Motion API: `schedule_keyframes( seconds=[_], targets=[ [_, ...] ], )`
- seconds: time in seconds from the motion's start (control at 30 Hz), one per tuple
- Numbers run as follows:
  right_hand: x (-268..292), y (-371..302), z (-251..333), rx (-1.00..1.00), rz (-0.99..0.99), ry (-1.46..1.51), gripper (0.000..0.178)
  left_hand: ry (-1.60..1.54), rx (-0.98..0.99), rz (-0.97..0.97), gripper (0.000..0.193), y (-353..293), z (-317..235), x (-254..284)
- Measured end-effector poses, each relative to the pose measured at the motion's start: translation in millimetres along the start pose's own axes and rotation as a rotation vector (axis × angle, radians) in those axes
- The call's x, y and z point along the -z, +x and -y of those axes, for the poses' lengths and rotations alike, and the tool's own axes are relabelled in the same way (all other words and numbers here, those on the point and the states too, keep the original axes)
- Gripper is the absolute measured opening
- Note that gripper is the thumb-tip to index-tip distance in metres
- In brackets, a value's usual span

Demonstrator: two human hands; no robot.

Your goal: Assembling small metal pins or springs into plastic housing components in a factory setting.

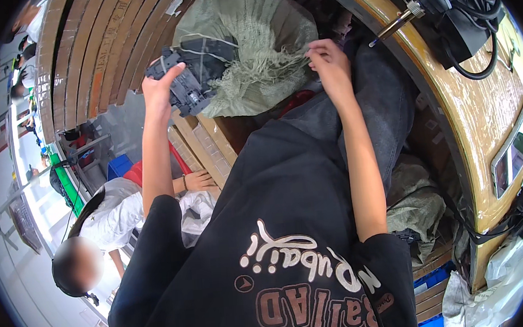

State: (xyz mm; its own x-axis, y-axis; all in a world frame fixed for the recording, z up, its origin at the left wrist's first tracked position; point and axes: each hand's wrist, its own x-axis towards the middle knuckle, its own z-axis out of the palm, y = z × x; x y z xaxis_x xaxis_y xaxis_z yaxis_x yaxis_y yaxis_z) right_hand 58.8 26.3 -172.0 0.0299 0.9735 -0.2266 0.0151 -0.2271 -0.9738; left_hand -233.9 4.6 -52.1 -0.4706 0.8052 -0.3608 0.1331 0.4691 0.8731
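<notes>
A pale green woven sack [263, 25] with a frayed mouth stands open in front of me. My left hand [159, 94] is closed around a black moulded plastic part [188, 90] at the sack's left side, thumb on top. More dark plastic pieces [213, 50] and thin pale strands show in the sack's mouth, just right of that part. At the sack's right edge, my right hand [331, 66] has its fingers bent together on the frayed weave. Its fingertips partly hide what they pinch.
Stacked brown cardboard [102, 50] rises at the left. On the right, a curved wooden bench [453, 96] carries a corded tool [407, 20] and a phone [511, 150]. A co-worker in a light shirt [115, 215] leans in at lower left. Another sack [415, 197] lies at lower right.
</notes>
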Motion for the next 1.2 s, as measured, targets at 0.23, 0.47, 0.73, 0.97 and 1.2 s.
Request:
schedule_keyframes(
  seconds=[0.23,0.47,0.73,0.97,1.2],
  targets=[
    [-27,-33,42,0.034,0.274,0.408,0.009,0.038,-0.184,0.195,0.038,-20,4,-1],
    [-50,-50,28,-0.028,0.452,0.258,0.012,-0.237,-0.074,0.204,0.037,-32,12,-18],
    [-36,-37,40,-0.056,0.383,0.558,0.036,0.054,-0.11,0.317,0.042,-42,0,-22],
    [-31,-45,36,0.104,0.593,0.233,0.022,0.341,-0.158,0.49,0.04,-43,-6,-26],
    [-14,-49,57,0.296,0.425,-0.099,0.01,0.244,-0.103,0.344,0.04,-28,12,-11]
  ],
)
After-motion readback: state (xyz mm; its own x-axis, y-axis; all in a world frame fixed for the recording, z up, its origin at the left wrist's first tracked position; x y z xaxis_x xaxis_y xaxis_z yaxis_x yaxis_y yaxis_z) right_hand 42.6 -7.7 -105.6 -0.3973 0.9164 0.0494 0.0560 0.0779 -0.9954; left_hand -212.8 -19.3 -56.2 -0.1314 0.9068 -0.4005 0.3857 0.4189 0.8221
